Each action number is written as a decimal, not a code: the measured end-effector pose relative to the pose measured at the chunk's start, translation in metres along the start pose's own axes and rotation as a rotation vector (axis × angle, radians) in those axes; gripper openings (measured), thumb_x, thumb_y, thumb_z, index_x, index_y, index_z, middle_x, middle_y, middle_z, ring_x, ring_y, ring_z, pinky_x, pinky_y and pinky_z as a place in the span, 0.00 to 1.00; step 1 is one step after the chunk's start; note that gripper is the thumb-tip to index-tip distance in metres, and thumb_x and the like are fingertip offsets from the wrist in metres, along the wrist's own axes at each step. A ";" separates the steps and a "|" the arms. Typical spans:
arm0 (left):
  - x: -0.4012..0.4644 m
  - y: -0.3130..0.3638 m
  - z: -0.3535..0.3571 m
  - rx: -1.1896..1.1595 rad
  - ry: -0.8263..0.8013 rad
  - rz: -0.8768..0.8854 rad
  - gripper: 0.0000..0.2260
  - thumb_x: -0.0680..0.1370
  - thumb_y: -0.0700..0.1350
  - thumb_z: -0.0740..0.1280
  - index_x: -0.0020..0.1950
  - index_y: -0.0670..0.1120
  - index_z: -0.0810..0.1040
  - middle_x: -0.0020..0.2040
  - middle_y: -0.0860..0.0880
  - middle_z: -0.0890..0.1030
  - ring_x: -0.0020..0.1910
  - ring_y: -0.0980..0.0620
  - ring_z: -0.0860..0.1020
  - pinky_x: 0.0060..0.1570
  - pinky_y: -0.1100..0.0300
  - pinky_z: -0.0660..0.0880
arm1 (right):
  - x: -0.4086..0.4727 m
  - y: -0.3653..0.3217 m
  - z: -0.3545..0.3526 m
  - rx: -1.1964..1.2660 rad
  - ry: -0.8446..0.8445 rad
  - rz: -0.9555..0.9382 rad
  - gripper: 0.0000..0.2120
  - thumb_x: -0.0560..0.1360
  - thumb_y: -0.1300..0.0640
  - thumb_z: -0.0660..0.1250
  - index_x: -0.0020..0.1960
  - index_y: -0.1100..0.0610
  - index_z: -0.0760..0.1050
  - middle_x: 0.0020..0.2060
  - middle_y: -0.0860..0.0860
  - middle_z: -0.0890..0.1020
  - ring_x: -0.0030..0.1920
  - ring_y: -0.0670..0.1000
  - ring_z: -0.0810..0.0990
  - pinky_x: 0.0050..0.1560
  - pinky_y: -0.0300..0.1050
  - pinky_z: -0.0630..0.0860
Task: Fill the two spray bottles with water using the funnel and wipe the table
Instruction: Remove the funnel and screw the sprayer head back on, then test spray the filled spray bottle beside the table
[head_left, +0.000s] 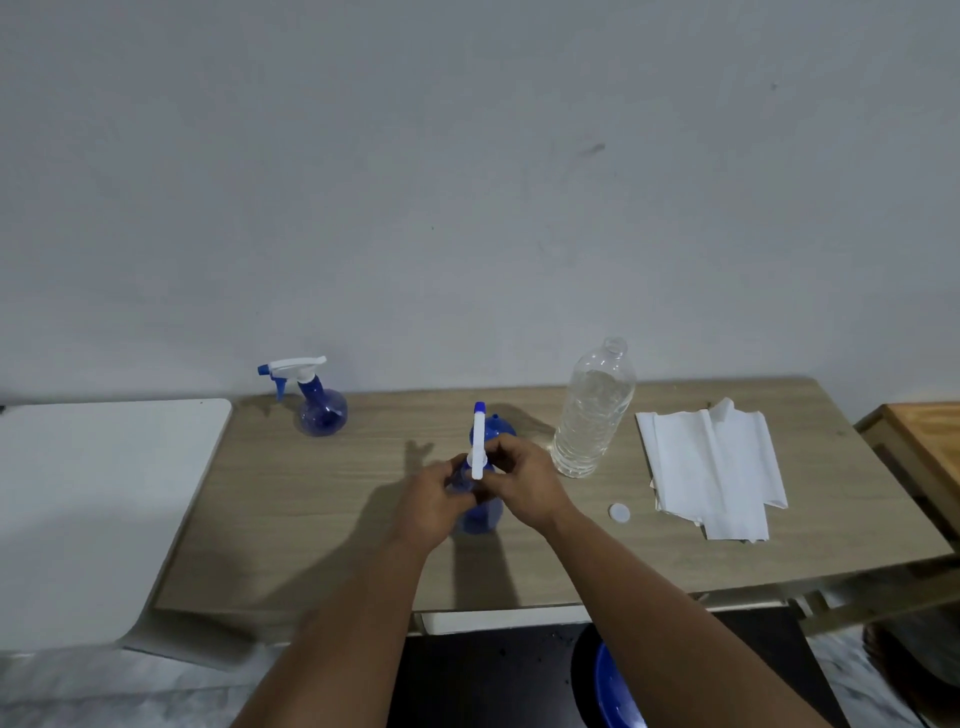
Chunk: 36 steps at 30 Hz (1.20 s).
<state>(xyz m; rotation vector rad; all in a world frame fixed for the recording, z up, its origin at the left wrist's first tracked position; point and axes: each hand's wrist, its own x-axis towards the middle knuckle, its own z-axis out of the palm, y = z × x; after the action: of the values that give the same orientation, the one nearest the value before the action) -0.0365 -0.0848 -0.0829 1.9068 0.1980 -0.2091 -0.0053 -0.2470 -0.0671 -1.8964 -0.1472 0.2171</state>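
Note:
A blue spray bottle (482, 514) stands at the middle of the wooden table (322, 499). My left hand (434, 501) grips its neck. My right hand (524, 480) holds its white trigger head (478, 447) at the collar. Just behind the hands a blue funnel (500, 427) shows partly. A second blue spray bottle (317, 402) with its white head on stands at the back left. An uncapped clear water bottle (595, 410), mostly full, stands to the right of my hands. Its white cap (619, 513) lies on the table in front of it.
White folded paper towels (714, 465) lie on the right part of the table. A white surface (104, 499) adjoins the table on the left, a wooden piece (919, 441) on the right. A blue round object (613, 691) sits below the front edge. A wall rises behind.

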 end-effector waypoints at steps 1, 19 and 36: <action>-0.001 -0.001 0.000 0.000 0.006 0.005 0.18 0.68 0.48 0.76 0.48 0.72 0.81 0.48 0.55 0.87 0.51 0.56 0.84 0.55 0.53 0.78 | 0.000 -0.001 0.002 -0.020 0.005 0.008 0.08 0.72 0.60 0.78 0.49 0.55 0.83 0.45 0.50 0.87 0.49 0.55 0.85 0.54 0.55 0.82; -0.018 0.009 -0.012 0.259 0.047 0.017 0.09 0.74 0.50 0.72 0.54 0.53 0.81 0.48 0.53 0.85 0.47 0.49 0.84 0.51 0.50 0.80 | -0.021 -0.037 0.027 -0.066 0.254 0.029 0.19 0.70 0.53 0.81 0.55 0.51 0.76 0.45 0.47 0.85 0.43 0.46 0.84 0.48 0.41 0.80; -0.095 0.022 -0.105 0.778 0.276 0.135 0.37 0.73 0.58 0.73 0.79 0.52 0.63 0.79 0.51 0.62 0.78 0.51 0.59 0.75 0.55 0.62 | -0.046 -0.103 0.046 0.171 0.112 -0.130 0.21 0.77 0.70 0.60 0.51 0.44 0.79 0.42 0.45 0.83 0.40 0.51 0.85 0.41 0.44 0.78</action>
<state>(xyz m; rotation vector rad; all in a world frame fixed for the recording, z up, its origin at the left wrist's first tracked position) -0.1188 0.0036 -0.0049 2.7139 0.1847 0.0914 -0.0601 -0.1802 0.0189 -1.7167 -0.1700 0.0332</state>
